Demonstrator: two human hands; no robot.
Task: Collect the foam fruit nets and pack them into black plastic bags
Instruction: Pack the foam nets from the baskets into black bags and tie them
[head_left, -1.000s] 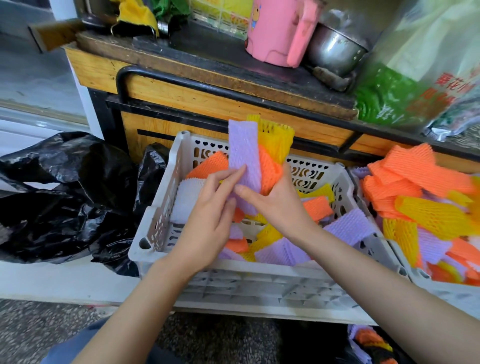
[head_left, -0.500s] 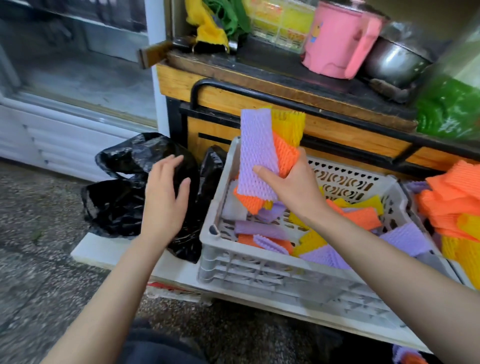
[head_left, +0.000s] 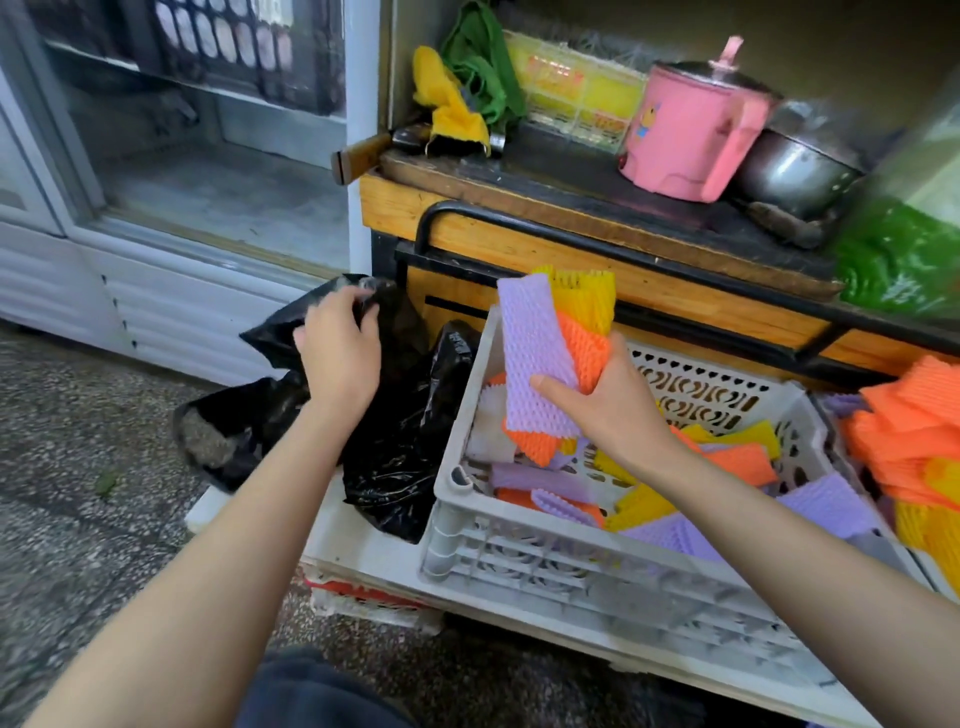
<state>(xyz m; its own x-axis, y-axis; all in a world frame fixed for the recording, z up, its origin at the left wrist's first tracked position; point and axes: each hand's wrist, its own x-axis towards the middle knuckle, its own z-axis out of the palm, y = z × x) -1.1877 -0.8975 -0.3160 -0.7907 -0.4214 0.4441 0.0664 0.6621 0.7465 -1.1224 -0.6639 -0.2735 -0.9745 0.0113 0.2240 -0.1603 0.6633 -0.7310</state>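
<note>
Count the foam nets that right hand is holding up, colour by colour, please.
Held in the right hand:
purple net: 1
orange net: 1
yellow net: 1
Total: 3 showing; any hidden behind these cannot be counted.

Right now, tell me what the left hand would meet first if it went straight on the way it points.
The black bag: the left hand grips its top edge. Pushed further, it would likely reach the wooden stand's black frame behind, though depth is unclear.
</note>
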